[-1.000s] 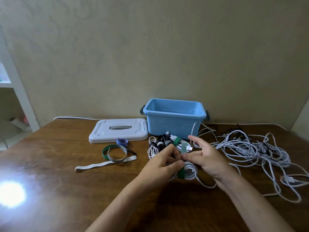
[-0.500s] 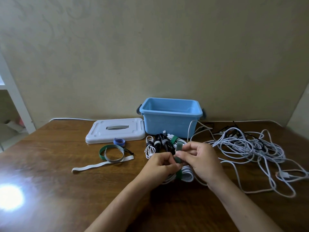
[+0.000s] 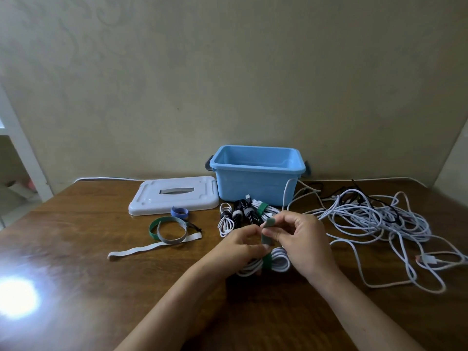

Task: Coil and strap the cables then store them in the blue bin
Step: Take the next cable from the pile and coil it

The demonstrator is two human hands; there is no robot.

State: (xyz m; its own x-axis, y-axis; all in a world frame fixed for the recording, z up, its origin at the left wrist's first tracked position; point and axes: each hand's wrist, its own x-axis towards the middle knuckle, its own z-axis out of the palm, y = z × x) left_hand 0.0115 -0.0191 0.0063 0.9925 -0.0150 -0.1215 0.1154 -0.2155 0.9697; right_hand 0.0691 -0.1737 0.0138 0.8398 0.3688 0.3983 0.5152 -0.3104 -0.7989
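The job looks partway through. A small group of strapped bundles [image 3: 243,214], some white and some black, lies on the bench [image 3: 76,249] just in front of the blue bin [image 3: 255,183], touching or nearly touching its near wall. None of them shows inside the bin, whose visible interior looks bare, so storing seems not yet begun. To the right, a large tangle of loose cables [image 3: 374,219], mostly white with a few black strands, sprawls over the bench and awaits coiling; it appears to be the larger share of the work. Left of the bundles lie spare straps [image 3: 167,230] in green, grey and blue, and the bin's white lid [image 3: 174,196] rests flat beside the bin.

The bundle in hand is a white coil [image 3: 276,262] at the near centre of the bench, with a green strap [image 3: 268,235] already looped around its middle. The left hand [image 3: 240,247] curls over the left part of the coil, holding it steady, fingertips meeting the strap. The right hand [image 3: 304,241] pinches the strap's free end between thumb and fingers, drawn upward above the coil. Both forearms reach in from the near edge, wrists close together. By my judgement the strap is being tightened before its end is pressed down to fasten.
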